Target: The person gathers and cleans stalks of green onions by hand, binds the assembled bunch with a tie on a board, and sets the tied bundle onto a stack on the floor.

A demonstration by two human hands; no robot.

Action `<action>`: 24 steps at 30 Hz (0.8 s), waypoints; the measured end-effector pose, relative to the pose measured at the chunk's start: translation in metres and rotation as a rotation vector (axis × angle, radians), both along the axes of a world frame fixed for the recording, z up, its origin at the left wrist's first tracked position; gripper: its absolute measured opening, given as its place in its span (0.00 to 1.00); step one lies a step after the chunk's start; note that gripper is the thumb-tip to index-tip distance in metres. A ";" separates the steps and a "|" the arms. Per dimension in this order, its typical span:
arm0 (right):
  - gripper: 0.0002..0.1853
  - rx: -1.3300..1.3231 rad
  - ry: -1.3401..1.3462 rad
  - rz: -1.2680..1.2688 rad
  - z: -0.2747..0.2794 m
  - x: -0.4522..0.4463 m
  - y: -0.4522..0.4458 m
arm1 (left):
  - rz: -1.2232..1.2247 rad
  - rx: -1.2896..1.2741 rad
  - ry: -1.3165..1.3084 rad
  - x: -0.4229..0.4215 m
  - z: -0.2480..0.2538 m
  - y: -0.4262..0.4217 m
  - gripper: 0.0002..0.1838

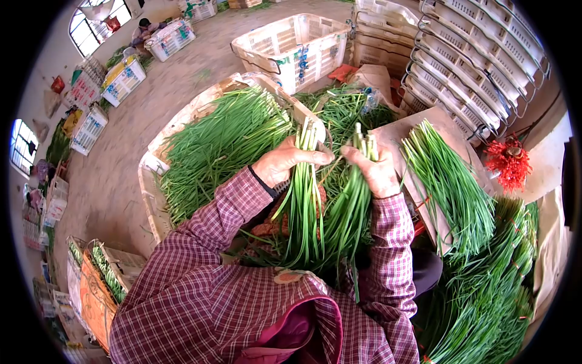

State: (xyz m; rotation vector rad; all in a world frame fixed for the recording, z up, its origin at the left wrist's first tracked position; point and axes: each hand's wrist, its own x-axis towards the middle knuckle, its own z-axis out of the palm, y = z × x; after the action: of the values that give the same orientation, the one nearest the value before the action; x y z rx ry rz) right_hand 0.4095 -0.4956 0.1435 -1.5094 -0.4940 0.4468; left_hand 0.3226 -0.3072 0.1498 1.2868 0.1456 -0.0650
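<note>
My left hand (294, 159) is closed round a small bunch of garlic chives (305, 209), pale cut ends up and green leaves hanging down. Beside it, my right hand (376, 167) grips a second bunch of garlic chives (350, 212), also with the white ends upward. The two hands are close together in front of my chest, thumbs facing each other. To the left, a crate (159, 212) holds a thick heap of loose chives (224, 142). On a board (388, 136) at the right lies a larger pile of chives (448, 188).
Tied chive bundles (485, 291) are heaped at lower right. Red ties (509, 161) hang in a cluster above them. Stacked crates (467, 67) stand at the back right, with a white crate (297, 48) beside them. Across the floor (200, 54) a person (144, 30) sits near more crates.
</note>
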 end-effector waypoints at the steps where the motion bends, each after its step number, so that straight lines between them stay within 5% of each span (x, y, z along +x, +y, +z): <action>1: 0.08 0.110 -0.055 -0.032 -0.003 0.003 -0.007 | 0.004 -0.031 -0.002 0.003 -0.005 0.006 0.11; 8: 0.12 0.007 -0.133 -0.542 -0.002 0.052 -0.118 | 0.104 -0.140 0.092 -0.001 -0.029 0.068 0.14; 10: 0.11 -0.011 -0.392 -0.603 -0.001 0.057 -0.123 | 0.172 -0.148 0.163 -0.006 -0.023 0.073 0.15; 17: 0.15 -0.308 -0.649 -0.308 -0.004 0.006 -0.033 | 0.205 -0.205 0.199 -0.002 -0.011 0.042 0.13; 22: 0.16 -0.130 -0.235 0.032 0.002 -0.023 0.023 | 0.136 -0.286 0.078 0.001 -0.021 0.023 0.13; 24: 0.20 -0.143 -0.334 0.033 0.000 -0.026 0.033 | 0.132 -0.300 0.073 -0.002 -0.016 0.017 0.15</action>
State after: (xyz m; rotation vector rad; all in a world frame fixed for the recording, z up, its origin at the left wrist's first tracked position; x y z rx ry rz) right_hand 0.3833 -0.4630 0.1431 -1.7268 -0.7612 0.2588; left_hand 0.3203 -0.2906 0.1334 0.9739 0.2731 -0.0193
